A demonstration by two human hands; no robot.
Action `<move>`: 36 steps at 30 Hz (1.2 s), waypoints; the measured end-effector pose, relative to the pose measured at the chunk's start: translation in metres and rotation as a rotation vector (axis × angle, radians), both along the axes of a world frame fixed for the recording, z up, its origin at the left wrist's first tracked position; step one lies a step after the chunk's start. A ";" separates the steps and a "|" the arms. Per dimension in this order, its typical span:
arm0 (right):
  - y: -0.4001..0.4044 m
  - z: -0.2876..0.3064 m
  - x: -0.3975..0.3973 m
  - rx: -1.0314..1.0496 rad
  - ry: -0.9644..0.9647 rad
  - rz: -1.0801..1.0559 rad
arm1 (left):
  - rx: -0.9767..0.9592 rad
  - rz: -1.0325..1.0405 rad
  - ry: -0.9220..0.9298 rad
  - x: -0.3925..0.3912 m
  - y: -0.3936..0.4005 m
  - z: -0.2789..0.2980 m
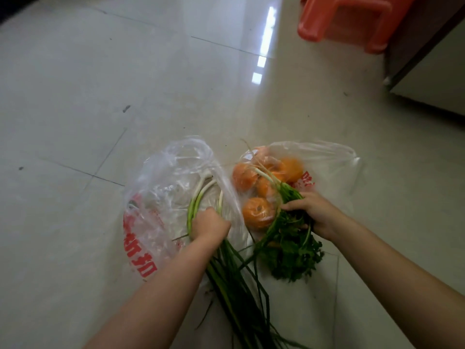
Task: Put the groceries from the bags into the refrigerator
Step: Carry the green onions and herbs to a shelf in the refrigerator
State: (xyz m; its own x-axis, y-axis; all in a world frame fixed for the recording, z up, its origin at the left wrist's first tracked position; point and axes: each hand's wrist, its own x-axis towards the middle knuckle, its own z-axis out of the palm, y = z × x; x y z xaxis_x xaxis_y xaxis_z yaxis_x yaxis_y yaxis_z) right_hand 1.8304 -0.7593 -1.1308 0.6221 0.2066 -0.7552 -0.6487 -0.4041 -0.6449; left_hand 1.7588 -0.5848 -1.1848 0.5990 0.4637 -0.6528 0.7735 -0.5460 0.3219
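Observation:
Two clear plastic bags with red print lie on the tiled floor. My left hand [210, 226] is closed around a bunch of green onions [234, 280] at the mouth of the left bag [151, 197]; their white ends reach into the bag, and the green tops trail toward me. My right hand [314, 212] grips a bunch of leafy cilantro [289, 255] with one more green onion, right over the right bag [327, 167]. That bag holds several oranges [258, 214].
A red plastic stool [347, 18] stands at the top right. Beside it, a dark cabinet edge and a white panel [432, 79] run along the right. Glossy pale floor tiles [100, 84] stretch to the left and ahead.

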 end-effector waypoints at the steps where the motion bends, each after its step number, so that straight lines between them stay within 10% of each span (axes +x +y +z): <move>1: -0.002 0.002 0.002 0.023 -0.004 0.009 | -0.012 -0.006 -0.006 0.000 0.002 0.002; 14: 0.014 0.022 0.003 0.173 -0.032 0.129 | -0.568 0.172 -0.498 -0.051 0.028 0.089; 19: 0.036 0.030 -0.006 0.205 -0.007 0.209 | -1.053 0.340 -0.302 -0.039 0.022 0.094; 36: 0.025 0.038 0.008 0.372 -0.056 -0.071 | -1.159 0.433 -0.331 -0.033 0.052 0.076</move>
State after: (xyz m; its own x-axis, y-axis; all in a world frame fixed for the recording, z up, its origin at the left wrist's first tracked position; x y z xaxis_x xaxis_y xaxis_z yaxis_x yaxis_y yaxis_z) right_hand 1.8382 -0.7342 -1.0932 0.6829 0.4151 -0.6011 -0.6260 -0.0915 -0.7745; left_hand 1.7261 -0.5324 -1.1086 0.7527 -0.0764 -0.6539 0.6094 0.4566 0.6481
